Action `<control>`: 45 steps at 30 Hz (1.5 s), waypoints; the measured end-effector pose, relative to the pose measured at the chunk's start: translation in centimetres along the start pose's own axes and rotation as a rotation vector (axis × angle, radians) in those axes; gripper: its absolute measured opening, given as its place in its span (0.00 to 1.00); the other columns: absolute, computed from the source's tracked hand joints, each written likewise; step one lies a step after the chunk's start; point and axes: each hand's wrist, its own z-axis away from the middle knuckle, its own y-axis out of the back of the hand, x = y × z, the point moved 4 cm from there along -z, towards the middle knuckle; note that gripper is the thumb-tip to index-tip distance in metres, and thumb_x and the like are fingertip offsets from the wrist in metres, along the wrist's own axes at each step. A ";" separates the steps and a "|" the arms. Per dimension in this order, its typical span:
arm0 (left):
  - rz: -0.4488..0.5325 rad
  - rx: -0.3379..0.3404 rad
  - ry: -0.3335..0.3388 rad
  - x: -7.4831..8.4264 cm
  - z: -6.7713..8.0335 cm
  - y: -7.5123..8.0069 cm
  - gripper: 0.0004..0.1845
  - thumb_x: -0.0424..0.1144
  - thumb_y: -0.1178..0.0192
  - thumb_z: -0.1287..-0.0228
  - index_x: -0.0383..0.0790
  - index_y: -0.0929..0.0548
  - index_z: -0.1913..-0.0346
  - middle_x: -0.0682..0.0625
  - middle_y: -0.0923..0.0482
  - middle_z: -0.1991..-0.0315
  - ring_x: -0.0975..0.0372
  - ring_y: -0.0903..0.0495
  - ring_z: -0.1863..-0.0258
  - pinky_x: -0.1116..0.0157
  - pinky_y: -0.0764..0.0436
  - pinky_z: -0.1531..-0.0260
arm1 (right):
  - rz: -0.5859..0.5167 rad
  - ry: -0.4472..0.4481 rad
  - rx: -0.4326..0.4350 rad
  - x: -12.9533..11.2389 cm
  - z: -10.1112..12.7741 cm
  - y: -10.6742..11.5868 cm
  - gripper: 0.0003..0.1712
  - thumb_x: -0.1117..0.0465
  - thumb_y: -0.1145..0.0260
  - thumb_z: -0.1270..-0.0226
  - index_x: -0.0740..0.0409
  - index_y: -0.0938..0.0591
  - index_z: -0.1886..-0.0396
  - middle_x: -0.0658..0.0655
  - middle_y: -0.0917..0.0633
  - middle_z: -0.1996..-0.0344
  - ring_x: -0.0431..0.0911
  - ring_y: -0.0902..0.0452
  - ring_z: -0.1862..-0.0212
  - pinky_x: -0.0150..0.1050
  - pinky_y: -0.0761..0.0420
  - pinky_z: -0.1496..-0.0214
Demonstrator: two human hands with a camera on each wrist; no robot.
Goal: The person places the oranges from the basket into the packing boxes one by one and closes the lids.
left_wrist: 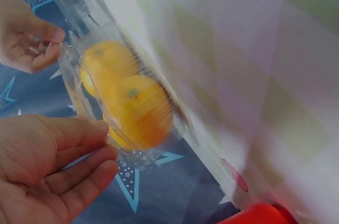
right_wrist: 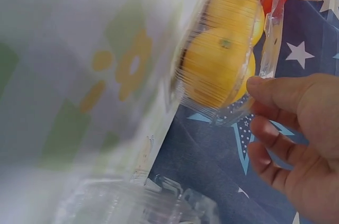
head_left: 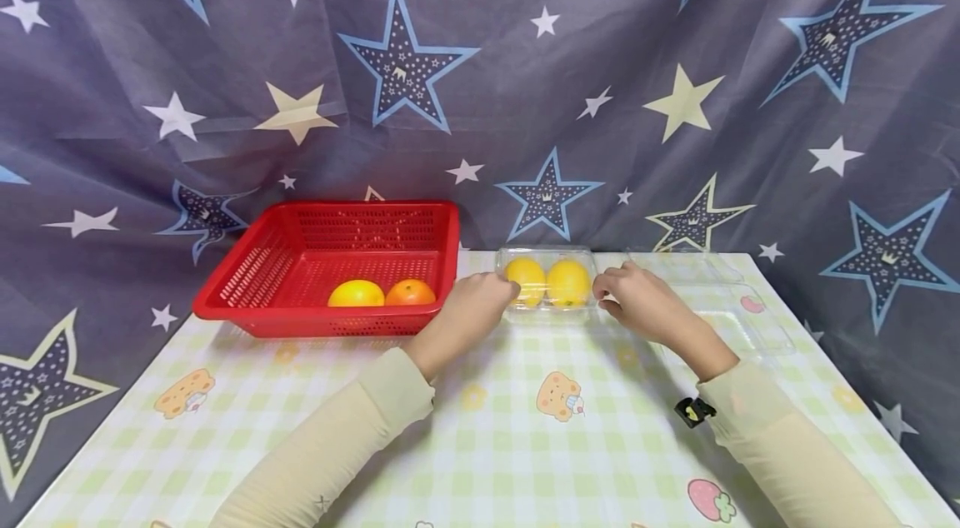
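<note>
Between my two hands, at the back of the table, sits a transparent plastic fruit box (head_left: 545, 315) with oranges (head_left: 567, 283) inside. Its ribbed wall and the fruit show close up in both wrist views. My left hand (head_left: 480, 301) pinches the box's edge at the left end, thumb (left_wrist: 95, 128) against the fingers. At the opposite end my right hand (head_left: 642, 301) pinches the same edge between thumb and curled fingers; its thumb (right_wrist: 270, 89) lies on the plastic in the right wrist view. The lid leans over the fruit, its edge in both hands.
A red basket (head_left: 300, 321) stands at the left, holding a yellow-orange fruit (head_left: 356, 293) and a deeper orange one (head_left: 411, 292). More transparent plastic boxes (head_left: 768, 328) lie at the right. A star-patterned curtain (head_left: 480, 37) hangs behind the checked tablecloth (head_left: 495, 445).
</note>
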 end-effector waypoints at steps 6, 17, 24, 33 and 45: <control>0.004 0.002 -0.001 -0.1 0.1 -0.3 0.09 0.29 0.33 0.36 0.45 0.10 0.58 0.48 0.13 0.67 0.54 0.15 0.69 0.58 0.13 0.67 | -0.012 0.012 0.006 0.0 0.0 -0.6 0.10 0.73 0.26 0.41 0.55 0.15 0.67 0.51 0.14 0.69 0.48 0.20 0.65 0.46 0.21 0.57; -0.007 -0.021 0.009 0.2 0.0 -0.3 0.06 0.31 0.33 0.37 0.42 0.11 0.59 0.46 0.16 0.70 0.54 0.17 0.72 0.57 0.14 0.72 | 0.000 0.007 -0.009 0.0 0.1 -0.8 0.08 0.70 0.24 0.41 0.56 0.15 0.66 0.50 0.15 0.68 0.47 0.21 0.64 0.46 0.21 0.56; -0.083 0.000 -0.031 0.3 -0.2 -1.1 0.11 0.29 0.33 0.37 0.42 0.13 0.53 0.45 0.17 0.62 0.55 0.17 0.64 0.60 0.13 0.67 | 0.105 0.035 -0.002 -0.4 0.1 -1.0 0.13 0.64 0.19 0.47 0.58 0.14 0.63 0.52 0.14 0.67 0.51 0.20 0.63 0.48 0.19 0.56; -0.147 0.034 -0.071 0.7 -0.3 -1.4 0.13 0.31 0.30 0.38 0.43 0.13 0.51 0.45 0.17 0.61 0.54 0.18 0.62 0.59 0.14 0.64 | 0.284 0.162 0.133 -0.8 0.3 -1.7 0.14 0.67 0.20 0.50 0.57 0.16 0.65 0.55 0.13 0.69 0.52 0.19 0.65 0.48 0.19 0.58; -0.167 0.095 -0.123 0.7 -0.3 -1.2 0.08 0.29 0.31 0.38 0.43 0.10 0.57 0.48 0.15 0.67 0.55 0.15 0.68 0.61 0.13 0.69 | 0.216 0.198 0.194 -0.6 0.1 -1.8 0.11 0.76 0.30 0.53 0.58 0.19 0.73 0.54 0.16 0.76 0.49 0.22 0.73 0.44 0.21 0.66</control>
